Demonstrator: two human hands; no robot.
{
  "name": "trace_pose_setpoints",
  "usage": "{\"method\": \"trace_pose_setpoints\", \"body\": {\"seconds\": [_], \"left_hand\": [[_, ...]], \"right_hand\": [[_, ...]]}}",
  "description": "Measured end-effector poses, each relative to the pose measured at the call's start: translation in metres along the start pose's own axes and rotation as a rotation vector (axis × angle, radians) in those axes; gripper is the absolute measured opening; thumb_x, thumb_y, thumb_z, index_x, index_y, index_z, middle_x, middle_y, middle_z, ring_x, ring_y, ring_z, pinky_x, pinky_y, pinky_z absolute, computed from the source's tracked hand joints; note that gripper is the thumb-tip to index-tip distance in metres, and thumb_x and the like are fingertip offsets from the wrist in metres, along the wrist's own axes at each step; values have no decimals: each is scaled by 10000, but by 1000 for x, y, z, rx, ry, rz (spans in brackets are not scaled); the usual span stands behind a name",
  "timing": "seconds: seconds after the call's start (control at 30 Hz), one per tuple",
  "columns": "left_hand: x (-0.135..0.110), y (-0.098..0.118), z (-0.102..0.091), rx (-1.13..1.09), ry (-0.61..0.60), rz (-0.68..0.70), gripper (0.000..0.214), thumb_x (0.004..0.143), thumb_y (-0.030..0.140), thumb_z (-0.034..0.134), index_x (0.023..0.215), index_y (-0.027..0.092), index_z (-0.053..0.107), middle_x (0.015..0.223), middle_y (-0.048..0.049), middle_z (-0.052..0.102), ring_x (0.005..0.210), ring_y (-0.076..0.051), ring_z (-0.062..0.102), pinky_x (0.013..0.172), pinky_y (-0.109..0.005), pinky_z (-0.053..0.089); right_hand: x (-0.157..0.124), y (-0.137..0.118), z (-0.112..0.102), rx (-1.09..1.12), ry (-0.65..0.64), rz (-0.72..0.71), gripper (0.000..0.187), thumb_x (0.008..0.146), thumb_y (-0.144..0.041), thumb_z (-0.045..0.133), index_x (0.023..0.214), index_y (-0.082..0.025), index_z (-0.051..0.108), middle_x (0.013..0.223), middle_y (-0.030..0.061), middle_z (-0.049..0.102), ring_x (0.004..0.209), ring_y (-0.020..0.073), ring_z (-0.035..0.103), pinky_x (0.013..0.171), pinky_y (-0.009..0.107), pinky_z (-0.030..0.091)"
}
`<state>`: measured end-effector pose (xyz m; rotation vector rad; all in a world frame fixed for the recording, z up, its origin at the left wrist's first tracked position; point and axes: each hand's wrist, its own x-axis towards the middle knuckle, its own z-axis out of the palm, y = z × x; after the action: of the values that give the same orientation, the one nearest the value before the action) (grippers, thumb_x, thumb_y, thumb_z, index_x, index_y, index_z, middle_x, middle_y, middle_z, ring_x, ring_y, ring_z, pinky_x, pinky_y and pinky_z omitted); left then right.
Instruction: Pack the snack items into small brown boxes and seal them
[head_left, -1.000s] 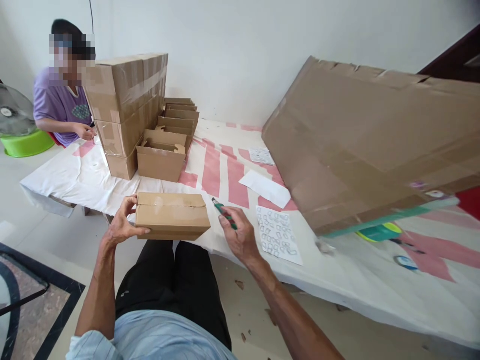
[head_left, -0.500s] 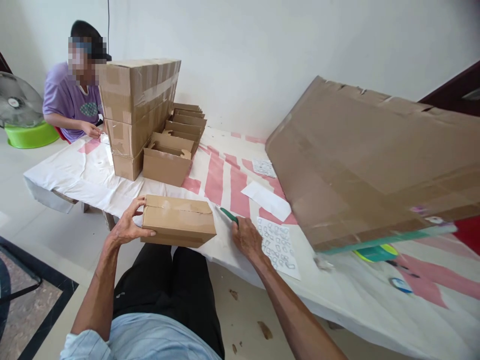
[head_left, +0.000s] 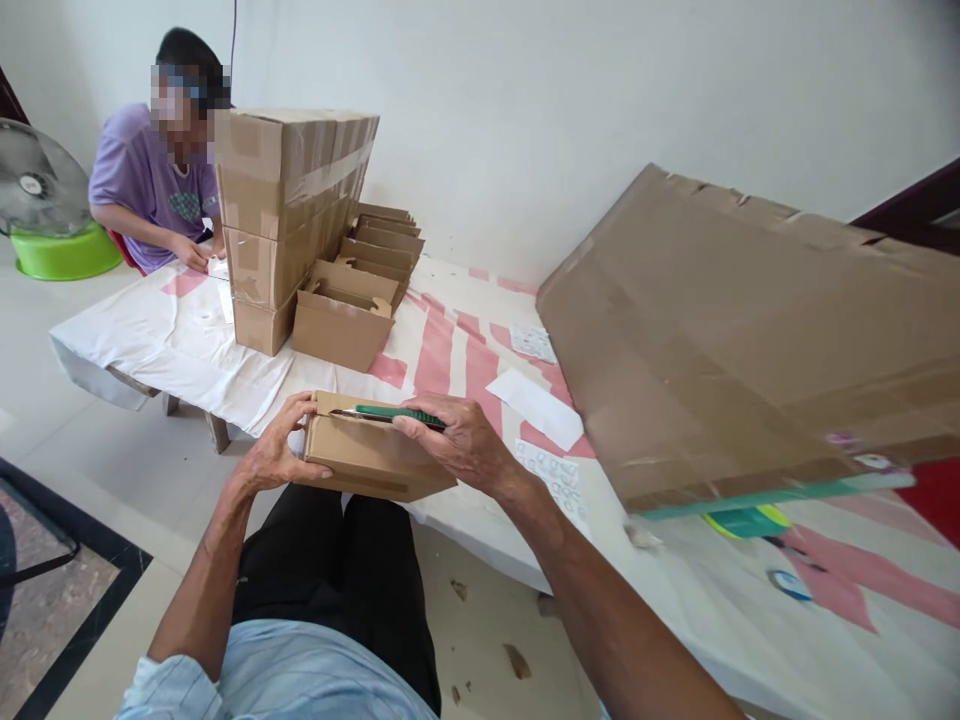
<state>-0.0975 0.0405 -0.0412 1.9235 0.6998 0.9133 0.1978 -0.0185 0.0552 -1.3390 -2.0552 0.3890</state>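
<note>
A closed brown cardboard box (head_left: 375,460) lies at the table's front edge, above my knees. My left hand (head_left: 281,445) grips its left end, thumb on the front side and fingers at the top edge. In my right hand (head_left: 465,440) is a utility knife (head_left: 394,412) with a green handle, pointing left. Its blade lies at the seam along the box's top, near the left end; whether it has cut in, I cannot tell. My right hand covers the box's right top part.
Taped boxes (head_left: 259,190) stand stacked at the left, beside a row of open boxes (head_left: 345,310). A large cardboard sheet (head_left: 735,350) leans at the right. Papers (head_left: 536,410) and a tape roll (head_left: 789,585) lie on the cloth. A person (head_left: 154,205) sits behind the stack.
My right hand has brought the utility knife from the table, right of the box, left onto the box's top seam. My left hand still holds the box's left end.
</note>
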Motion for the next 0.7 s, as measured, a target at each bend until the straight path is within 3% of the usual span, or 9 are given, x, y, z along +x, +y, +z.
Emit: {"method": "trace_pose_setpoints", "body": {"seconds": [0.47, 0.7], "left_hand": [[-3, -7, 1, 2, 6, 11, 902, 700, 436, 983, 1489, 310, 563, 1688, -162, 402, 1566, -434, 409, 1169, -581, 510], [-2, -9, 2, -7, 13, -2, 901, 698, 470, 981, 1485, 310, 571, 1672, -160, 409, 1559, -433, 418, 1158, -572, 521]], "right_hand": [[3, -1, -25, -95, -104, -31, 287, 1037, -381, 581, 894, -221, 771, 810, 36, 752, 717, 185, 657, 671, 304, 487], [7, -5, -27, -110, -137, -62, 254, 1032, -368, 593, 945, -223, 782, 880, 41, 777, 774, 192, 693, 707, 304, 508]]}}
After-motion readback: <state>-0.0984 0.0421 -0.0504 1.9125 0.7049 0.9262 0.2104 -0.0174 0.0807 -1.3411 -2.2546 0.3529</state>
